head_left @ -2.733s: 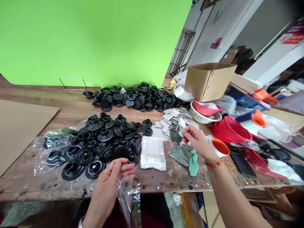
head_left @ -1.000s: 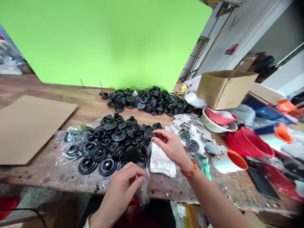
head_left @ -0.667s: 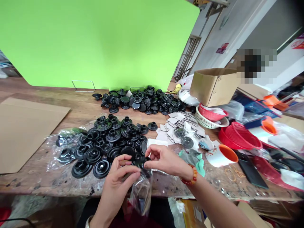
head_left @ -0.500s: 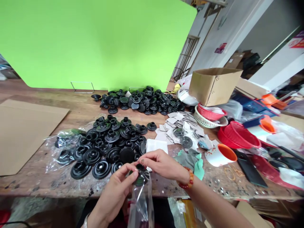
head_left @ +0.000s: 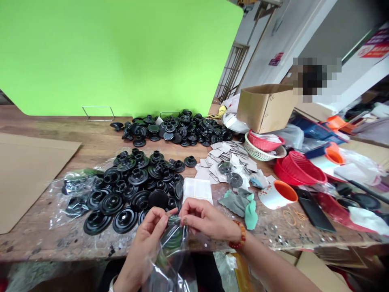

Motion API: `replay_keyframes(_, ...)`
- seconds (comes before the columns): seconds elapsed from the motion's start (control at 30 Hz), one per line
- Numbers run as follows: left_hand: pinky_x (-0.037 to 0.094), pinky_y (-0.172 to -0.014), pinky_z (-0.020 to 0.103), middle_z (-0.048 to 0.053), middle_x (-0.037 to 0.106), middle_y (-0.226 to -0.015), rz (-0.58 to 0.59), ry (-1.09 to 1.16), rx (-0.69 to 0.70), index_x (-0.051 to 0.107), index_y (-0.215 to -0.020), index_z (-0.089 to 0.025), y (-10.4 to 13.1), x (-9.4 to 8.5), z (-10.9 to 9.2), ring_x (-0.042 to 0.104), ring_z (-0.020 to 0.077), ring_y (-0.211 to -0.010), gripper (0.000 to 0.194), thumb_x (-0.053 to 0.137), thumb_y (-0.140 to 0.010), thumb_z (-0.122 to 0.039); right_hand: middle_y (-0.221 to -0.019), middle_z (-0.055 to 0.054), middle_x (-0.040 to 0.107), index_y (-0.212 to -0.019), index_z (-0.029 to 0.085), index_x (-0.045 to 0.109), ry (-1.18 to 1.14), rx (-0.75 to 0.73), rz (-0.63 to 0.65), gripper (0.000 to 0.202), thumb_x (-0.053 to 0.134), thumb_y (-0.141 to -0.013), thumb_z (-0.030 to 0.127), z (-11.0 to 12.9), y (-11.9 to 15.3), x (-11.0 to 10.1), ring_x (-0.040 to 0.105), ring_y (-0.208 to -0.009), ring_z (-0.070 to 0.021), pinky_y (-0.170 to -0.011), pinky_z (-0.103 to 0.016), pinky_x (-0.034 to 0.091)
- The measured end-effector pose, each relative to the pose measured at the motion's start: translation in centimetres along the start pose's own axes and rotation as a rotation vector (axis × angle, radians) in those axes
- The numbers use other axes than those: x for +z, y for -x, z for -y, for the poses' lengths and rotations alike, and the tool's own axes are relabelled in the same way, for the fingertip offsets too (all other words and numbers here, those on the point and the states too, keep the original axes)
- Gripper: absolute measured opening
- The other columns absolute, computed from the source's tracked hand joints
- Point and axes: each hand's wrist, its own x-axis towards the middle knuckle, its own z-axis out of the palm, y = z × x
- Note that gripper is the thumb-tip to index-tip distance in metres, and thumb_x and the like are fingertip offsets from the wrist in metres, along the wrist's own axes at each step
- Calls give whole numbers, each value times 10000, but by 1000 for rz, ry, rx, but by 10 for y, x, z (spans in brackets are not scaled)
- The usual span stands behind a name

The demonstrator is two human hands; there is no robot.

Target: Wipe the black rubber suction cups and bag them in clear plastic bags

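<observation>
At the table's front edge, my left hand [head_left: 152,235] pinches the upper left side of a clear plastic bag [head_left: 170,271]. A dark round part [head_left: 172,239] shows through the film, inside the bag. On the other side of the bag's top, my right hand [head_left: 202,219] closes its fingertips on the film. Just beyond my hands lies a stack of clear bags [head_left: 197,190]. A pile of black disc-shaped parts [head_left: 136,176] with raised hubs is to the left of the stack. How far the bag's mouth is open is hard to tell.
Farther back is a second heap of black parts [head_left: 182,129] below a green board [head_left: 121,56]. To the right are grey squares [head_left: 226,156], a cloth [head_left: 240,205], an orange-lined white cup [head_left: 278,194], a phone [head_left: 316,211], red baskets [head_left: 300,168] and a cardboard box [head_left: 266,107].
The dark part has gone from the bag's mouth down into the bag, and the film now covers it. Both hands stay close together. The view has shifted slightly, and a blurred patch appears at upper right.
</observation>
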Motion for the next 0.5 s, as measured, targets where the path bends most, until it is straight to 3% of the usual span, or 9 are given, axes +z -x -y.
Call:
replay_keyframes(0.1,495,-785,287,34,701,-826,7,31,12,610,-695,-197,-2,-4,1,647,227,-946,213,736,-756,-357,-644,53,503,-821,167,546,-45,27,-18,112,619,-842,250,-1,4,0,439,-536,-74,-509,-187,354)
replay_keyframes(0.2,491,-842,304,57,691,-1018,-9,58,53,610,-625,-173,-1,-7,0,607,254,-1075,235,765,-729,-317,-715,29,561,-845,162,614,165,-44,8,55,649,-807,182,5,8,-2,501,-633,-87,-601,-198,400)
replay_keyframes(0.27,512,-768,290,49,674,-1046,55,71,30,604,-608,-164,-1,-9,-2,653,222,-943,243,774,-718,-298,-757,12,595,-833,165,636,326,-112,39,35,609,-828,144,14,10,-5,537,-701,-102,-679,-217,421)
replay_keyframes(0.33,506,-607,252,15,678,-832,185,51,3,601,-621,-176,-1,-9,-4,646,151,-664,234,756,-736,-308,-806,-3,608,-818,164,629,401,-178,87,63,581,-845,135,23,12,-10,550,-766,-116,-741,-236,430)
replay_keyframes(0.4,487,-562,234,-8,644,-671,256,-67,52,612,-636,-189,-2,-8,-8,605,133,-573,204,739,-755,-295,-848,-16,605,-833,163,607,359,-210,160,52,563,-861,158,30,14,-15,549,-793,-123,-750,-246,443)
replay_keyframes(0.43,502,-625,239,5,664,-700,228,-146,116,631,-663,-194,-2,-7,-9,632,151,-652,165,742,-753,-276,-868,-22,603,-844,163,596,315,-209,174,46,558,-867,174,32,15,-17,548,-793,-122,-740,-247,449)
replay_keyframes(0.5,483,-854,260,43,708,-954,69,-257,254,672,-796,-211,-2,-4,-12,636,200,-957,99,750,-743,-242,-855,-20,594,-861,166,573,229,-167,92,64,534,-889,208,33,14,-24,543,-737,-111,-681,-239,456)
